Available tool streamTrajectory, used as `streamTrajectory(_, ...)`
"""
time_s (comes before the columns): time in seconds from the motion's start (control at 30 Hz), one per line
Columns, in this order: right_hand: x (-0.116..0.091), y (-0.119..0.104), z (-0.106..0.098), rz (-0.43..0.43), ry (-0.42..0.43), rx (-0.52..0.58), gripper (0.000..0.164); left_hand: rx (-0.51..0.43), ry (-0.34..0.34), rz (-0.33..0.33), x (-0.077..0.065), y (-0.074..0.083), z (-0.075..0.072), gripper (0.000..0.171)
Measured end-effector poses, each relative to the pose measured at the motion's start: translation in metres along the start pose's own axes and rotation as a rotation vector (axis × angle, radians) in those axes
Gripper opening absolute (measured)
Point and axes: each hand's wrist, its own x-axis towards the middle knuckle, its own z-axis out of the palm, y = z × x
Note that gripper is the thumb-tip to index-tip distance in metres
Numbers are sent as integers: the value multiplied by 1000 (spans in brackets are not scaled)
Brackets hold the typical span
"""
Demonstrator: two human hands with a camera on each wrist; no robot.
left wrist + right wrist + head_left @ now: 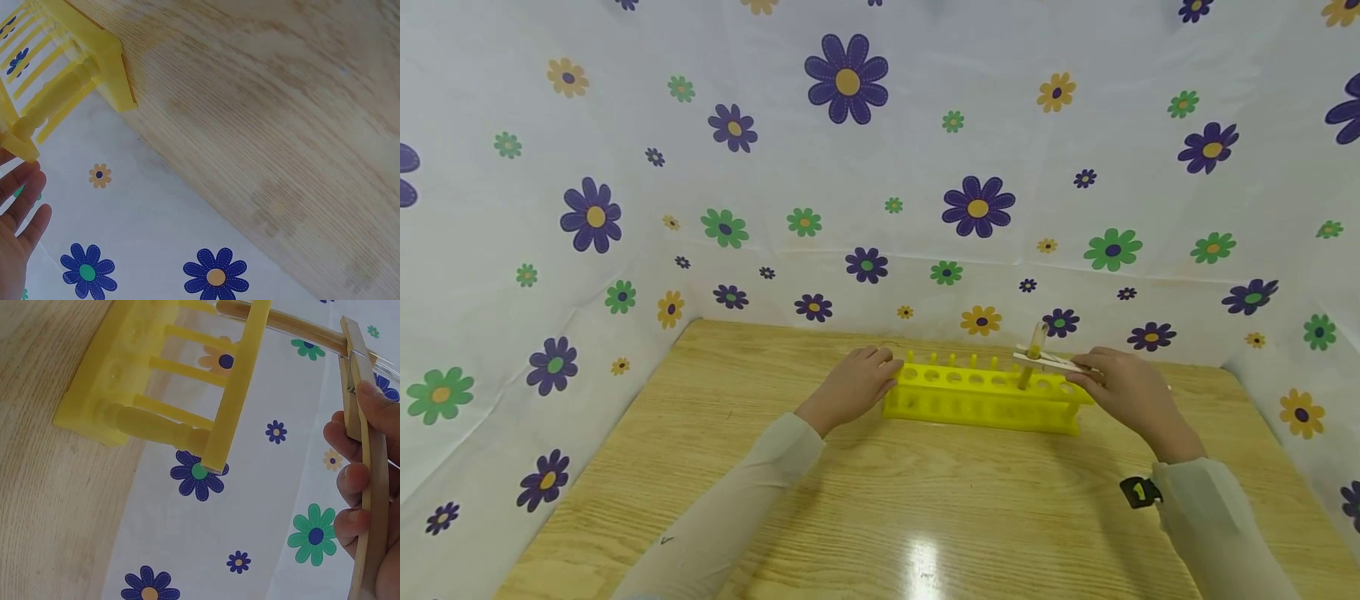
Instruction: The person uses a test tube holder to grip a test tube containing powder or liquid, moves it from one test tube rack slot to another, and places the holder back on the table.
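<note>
A yellow test tube rack (981, 413) stands on the table, with a row of round holes along its top and pegs behind. My left hand (857, 385) holds its left end; the left wrist view shows fingertips (32, 178) right at the top plate's corner, thumb hidden. With my right hand (1123, 392) I grip a wooden test tube holder (373, 481) by its handles. Its jaws clasp a glass test tube (1038, 337) containing brownish liquid. The tube tilts slightly over the right half of the rack, its rounded lower end past the top plate in the right wrist view.
The wood-grain table (880, 508) extends in front of the rack. A white flower-printed sheet (895, 158) rises behind and on both sides. A black band with a yellow-green mark (1141, 492) hangs at the right sleeve.
</note>
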Motion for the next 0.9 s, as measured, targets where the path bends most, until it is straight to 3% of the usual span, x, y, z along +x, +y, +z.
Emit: streamTrajectory(0.9, -1, -1, 9, -21, 7, -13, 30, -13, 3, 5, 1, 1, 0, 23)
